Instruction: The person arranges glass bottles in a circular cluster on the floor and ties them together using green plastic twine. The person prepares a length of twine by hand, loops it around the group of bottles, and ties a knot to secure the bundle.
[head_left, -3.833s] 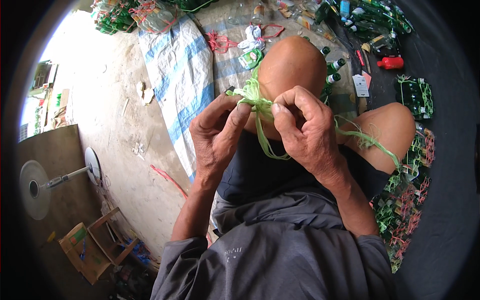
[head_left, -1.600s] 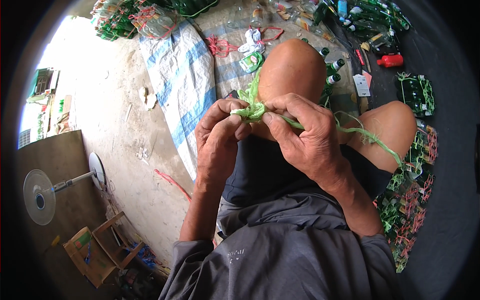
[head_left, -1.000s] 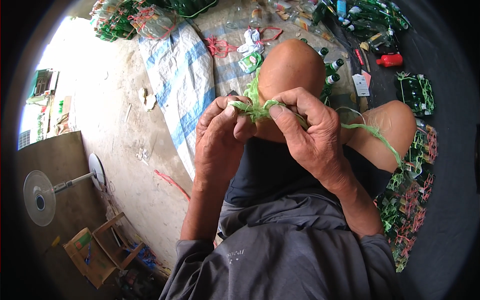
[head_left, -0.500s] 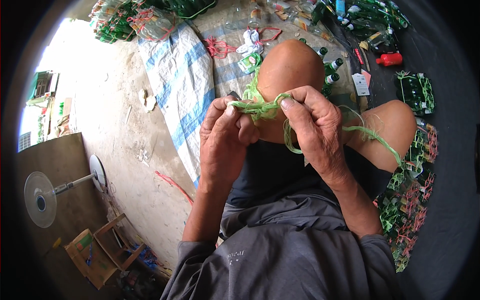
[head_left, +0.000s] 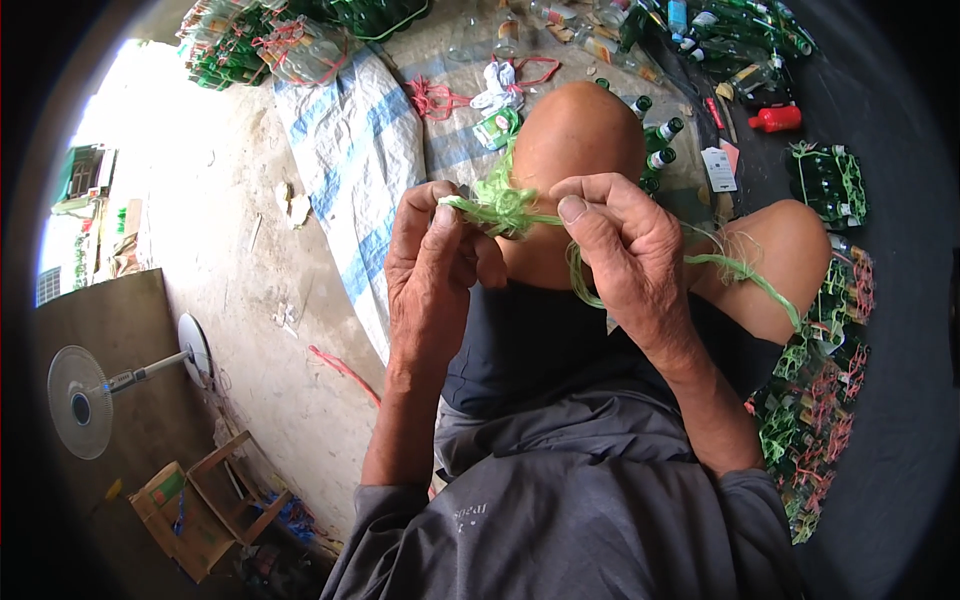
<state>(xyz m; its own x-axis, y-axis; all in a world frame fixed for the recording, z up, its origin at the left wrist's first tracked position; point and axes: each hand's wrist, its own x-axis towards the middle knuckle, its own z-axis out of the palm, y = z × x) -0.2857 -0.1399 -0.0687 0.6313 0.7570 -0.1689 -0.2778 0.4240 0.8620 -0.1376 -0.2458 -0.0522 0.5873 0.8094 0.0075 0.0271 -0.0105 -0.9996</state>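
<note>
Closest to us, both of our hands are raised in front of the knees and work on one green plastic string (head_left: pixel 505 208). Our left hand (head_left: pixel 432 275) is closed narrow, its fingertips pinching the frayed, bunched end of the string. Our right hand (head_left: pixel 622 255) is also narrow, thumb and forefinger nipping the same string just beside the bunch, and the rest of the string runs under this hand and away over the right knee (head_left: pixel 785 265). The bunch sits between the two hands, in front of the left knee (head_left: pixel 578 150).

We judge that the string could split more or slip out, because the end is already fluffy and only fingertips grip it; a hard pull may also tighten the tangle in a wrong place.

On the right, low, lie bundles of green bottles (head_left: pixel 815 420) netted with green and red string. Beyond the knees two green bottles with white caps (head_left: pixel 660 145) stand on the striped sack (head_left: pixel 350 170), white with blue bands. A small green packet (head_left: pixel 495 127) lies near red cords, and a flat white card (head_left: pixel 717 168) with a pink piece lies on the dark mat. A red bottle (head_left: pixel 775 118) lies further. Far on the left stands a fan (head_left: pixel 85 400), with a brown carton box (head_left: pixel 180 510) below it
</note>
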